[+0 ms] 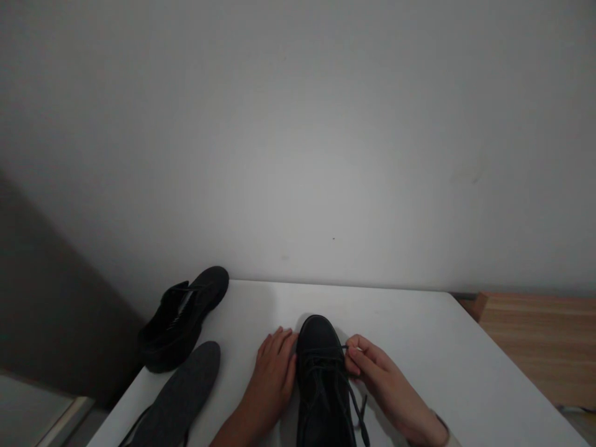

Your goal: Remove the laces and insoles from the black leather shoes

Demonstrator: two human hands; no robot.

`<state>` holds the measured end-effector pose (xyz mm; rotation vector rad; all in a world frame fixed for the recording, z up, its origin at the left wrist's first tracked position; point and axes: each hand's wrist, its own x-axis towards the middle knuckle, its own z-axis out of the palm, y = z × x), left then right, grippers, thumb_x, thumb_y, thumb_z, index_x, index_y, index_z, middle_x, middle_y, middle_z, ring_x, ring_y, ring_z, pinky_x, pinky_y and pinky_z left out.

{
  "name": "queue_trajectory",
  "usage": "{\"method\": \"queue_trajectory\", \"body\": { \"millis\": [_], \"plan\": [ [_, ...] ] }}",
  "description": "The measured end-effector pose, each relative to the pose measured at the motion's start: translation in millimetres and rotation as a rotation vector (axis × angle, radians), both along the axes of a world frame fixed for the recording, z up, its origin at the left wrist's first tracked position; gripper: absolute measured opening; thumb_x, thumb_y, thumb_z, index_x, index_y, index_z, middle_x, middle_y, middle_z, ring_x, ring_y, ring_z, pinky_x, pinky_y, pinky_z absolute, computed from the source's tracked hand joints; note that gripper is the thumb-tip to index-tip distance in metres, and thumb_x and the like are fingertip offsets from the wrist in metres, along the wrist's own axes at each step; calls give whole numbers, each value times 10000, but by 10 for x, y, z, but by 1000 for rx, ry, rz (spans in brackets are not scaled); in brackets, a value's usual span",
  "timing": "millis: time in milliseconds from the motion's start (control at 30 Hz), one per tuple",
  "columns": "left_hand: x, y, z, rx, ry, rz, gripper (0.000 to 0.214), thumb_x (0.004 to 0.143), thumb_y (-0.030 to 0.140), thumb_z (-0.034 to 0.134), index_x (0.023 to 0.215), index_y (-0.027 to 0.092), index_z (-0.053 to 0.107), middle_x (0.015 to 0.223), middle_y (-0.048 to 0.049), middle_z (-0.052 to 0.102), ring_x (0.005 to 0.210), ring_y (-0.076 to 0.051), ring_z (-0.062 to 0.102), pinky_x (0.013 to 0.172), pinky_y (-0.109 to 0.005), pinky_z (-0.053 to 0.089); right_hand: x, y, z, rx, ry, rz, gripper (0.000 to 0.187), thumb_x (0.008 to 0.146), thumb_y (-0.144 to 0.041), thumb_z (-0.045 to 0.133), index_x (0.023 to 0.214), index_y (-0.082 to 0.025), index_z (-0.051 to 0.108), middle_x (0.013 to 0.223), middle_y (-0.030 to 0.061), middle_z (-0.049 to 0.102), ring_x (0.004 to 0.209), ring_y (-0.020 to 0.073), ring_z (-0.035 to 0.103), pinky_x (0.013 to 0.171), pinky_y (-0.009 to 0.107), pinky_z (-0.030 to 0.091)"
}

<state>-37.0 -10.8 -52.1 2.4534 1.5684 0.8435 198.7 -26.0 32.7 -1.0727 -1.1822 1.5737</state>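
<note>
A black lace-up shoe (319, 335) lies on the white table with its toe pointing away from me. Its heel end runs out of the bottom of the view. Along the shoe's left side rests my left hand (274, 372), fingers stretched out and flat, the fingertips by the toe. At the right side, my right hand (372, 366) pinches a dark shoelace (345, 347) near the front lacing between thumb and fingers. Another length of lace, with a loose end, hangs down the shoe's right side onto the table.
A second black shoe (174, 323) stands at the table's back left edge. In front of it lies a dark grey insole (186, 391). The white table (410, 323) meets a grey wall (298, 155). Beyond its right edge is a wooden piece of furniture (535, 347).
</note>
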Motion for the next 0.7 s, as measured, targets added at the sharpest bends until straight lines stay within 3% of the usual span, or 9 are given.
{"method": "queue_trajectory", "body": {
  "millis": [133,267,400,700],
  "plan": [
    [6,-7,37,-16,12,-3,405,975,183,398,1353,176,544,1381,-149,618,1330,-323,534,1087,-606,450,-8,-1,-16,-83,71,10,431,800,-576,732,751,-199,529,639,-73,388,603,114,305,597,244,266],
    [5,-11,39,-16,18,-2,407,977,181,386,1352,167,541,1387,-152,612,1336,-324,527,1087,-610,448,15,14,-30,-76,68,54,423,699,-483,852,751,-183,558,651,-61,486,610,103,380,604,232,276],
    [13,-12,34,-12,24,-1,406,972,181,381,1344,172,545,1378,-150,617,1331,-320,532,1087,-601,449,43,19,-17,-48,36,152,377,690,-402,874,773,-179,582,715,-43,551,649,108,461,621,229,301],
    [-5,-6,11,-2,27,-6,411,963,162,395,1346,170,543,1380,-148,619,1328,-323,539,1082,-609,457,102,79,-117,127,-305,84,319,757,-456,764,744,-168,627,629,-44,479,610,133,404,588,270,287]
  ]
}}
